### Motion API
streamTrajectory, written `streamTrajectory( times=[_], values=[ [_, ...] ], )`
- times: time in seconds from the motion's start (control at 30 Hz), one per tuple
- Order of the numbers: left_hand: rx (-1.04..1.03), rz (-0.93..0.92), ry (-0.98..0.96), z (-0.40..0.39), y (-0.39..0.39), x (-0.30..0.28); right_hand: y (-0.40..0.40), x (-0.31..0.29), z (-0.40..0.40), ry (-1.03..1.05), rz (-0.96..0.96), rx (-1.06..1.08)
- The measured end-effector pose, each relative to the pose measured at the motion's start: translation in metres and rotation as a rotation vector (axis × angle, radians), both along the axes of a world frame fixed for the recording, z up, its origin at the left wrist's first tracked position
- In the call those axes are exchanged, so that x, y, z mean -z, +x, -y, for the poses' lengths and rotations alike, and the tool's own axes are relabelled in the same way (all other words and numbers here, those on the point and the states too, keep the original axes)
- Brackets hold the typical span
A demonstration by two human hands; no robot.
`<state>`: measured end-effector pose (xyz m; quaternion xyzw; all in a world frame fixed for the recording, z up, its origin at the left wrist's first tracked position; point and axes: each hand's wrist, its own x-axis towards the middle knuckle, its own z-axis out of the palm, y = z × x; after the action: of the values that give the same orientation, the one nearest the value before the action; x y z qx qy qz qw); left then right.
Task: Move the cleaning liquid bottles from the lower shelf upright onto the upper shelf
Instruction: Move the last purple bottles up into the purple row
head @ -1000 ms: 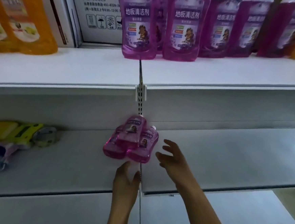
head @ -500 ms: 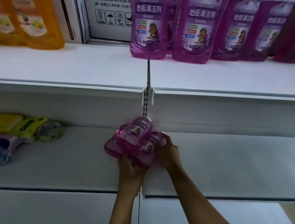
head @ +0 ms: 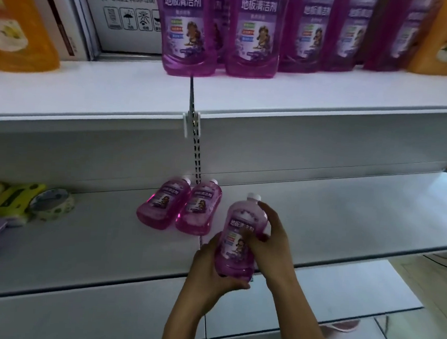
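Note:
I hold one purple cleaning liquid bottle with a white cap in both hands, just above the front of the lower shelf. My left hand grips its base from below and the left. My right hand wraps its right side. Two more purple bottles lie flat side by side on the lower shelf behind. Several purple bottles stand upright at the back of the upper shelf.
Orange bottles stand at the upper shelf's far left and far right. A white carton stands behind them. Yellow-green sponges and a tape roll lie at the lower shelf's left. A slotted upright post runs between shelf sections.
Both hands reached to the pile of three lying bottles, took the top one and drew it toward me and to the right. The other two now lie alone.

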<state>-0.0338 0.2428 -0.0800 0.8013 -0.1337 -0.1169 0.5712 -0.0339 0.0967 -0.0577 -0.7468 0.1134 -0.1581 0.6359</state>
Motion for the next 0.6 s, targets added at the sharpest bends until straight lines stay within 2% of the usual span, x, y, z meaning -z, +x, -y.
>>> streamTrajectory(
  times=[0.13,0.3,0.6],
  values=[
    [-0.012,0.009,-0.175,-0.013,-0.011,-0.014,-0.013,-0.027,-0.003,0.12,0.108,-0.062],
    [0.008,0.028,-0.345,-0.033,-0.023,-0.038,-0.024,-0.056,-0.017,0.174,0.179,-0.156],
    [-0.099,0.166,-0.428,-0.071,-0.052,-0.051,-0.041,-0.074,-0.052,0.233,0.201,-0.402]
  ],
)
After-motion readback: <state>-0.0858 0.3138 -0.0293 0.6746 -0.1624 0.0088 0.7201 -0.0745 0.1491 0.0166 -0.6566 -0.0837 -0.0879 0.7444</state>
